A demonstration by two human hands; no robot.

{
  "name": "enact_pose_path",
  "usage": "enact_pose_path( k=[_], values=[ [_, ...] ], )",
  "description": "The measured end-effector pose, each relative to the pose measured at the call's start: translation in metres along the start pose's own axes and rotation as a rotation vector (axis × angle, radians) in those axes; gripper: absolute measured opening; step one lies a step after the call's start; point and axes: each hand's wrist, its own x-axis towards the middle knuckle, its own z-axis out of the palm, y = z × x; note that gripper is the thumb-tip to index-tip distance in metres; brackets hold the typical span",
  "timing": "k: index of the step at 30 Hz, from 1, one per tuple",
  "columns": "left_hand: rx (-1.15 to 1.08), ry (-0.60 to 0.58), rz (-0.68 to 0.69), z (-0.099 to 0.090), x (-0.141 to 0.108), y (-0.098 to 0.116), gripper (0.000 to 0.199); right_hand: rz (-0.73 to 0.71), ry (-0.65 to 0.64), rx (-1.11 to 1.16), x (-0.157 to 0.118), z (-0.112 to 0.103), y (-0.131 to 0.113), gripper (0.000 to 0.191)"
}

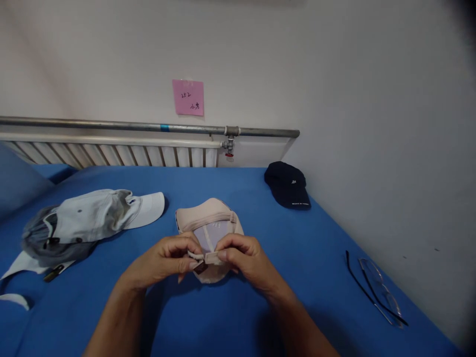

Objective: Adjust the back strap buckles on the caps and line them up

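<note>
A beige baseball cap (204, 210) lies on the blue sheet in front of me, its inside facing up and its brim pointing away. My left hand (173, 255) pinches one end of the cap's back strap, where a dark buckle or tab (201, 267) shows. The other end of the strap (213, 258) is between the thumb and fingers of my right hand (240, 255). Both strap ends meet or nearly meet between my hands; whether they are joined I cannot tell.
Several caps, the top one pale (89, 215), lie piled at the left. A dark navy cap (288, 184) sits near the wall at the back right. Glasses (379, 287) rest on the right edge of the blue sheet (219, 327). A radiator (148, 154) and pipe (130, 125) run behind.
</note>
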Motion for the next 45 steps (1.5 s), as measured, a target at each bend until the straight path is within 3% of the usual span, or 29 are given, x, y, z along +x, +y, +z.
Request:
enact_pose_path(
  k=[15,21,45],
  values=[
    [0.006,-0.039,-0.037,-0.0007,0.0017,-0.0012,0.016,0.015,-0.073,-0.037,0.0011,-0.0036,-0.0050,0.012],
    [-0.006,-0.046,-0.032,0.0001,0.0028,-0.0026,0.020,-0.019,-0.036,-0.048,0.0014,-0.0062,-0.0028,0.011],
    [0.016,-0.073,-0.109,0.0006,0.0063,-0.0057,0.025,-0.006,-0.162,-0.160,0.0009,-0.0075,0.0009,0.010]
  ],
)
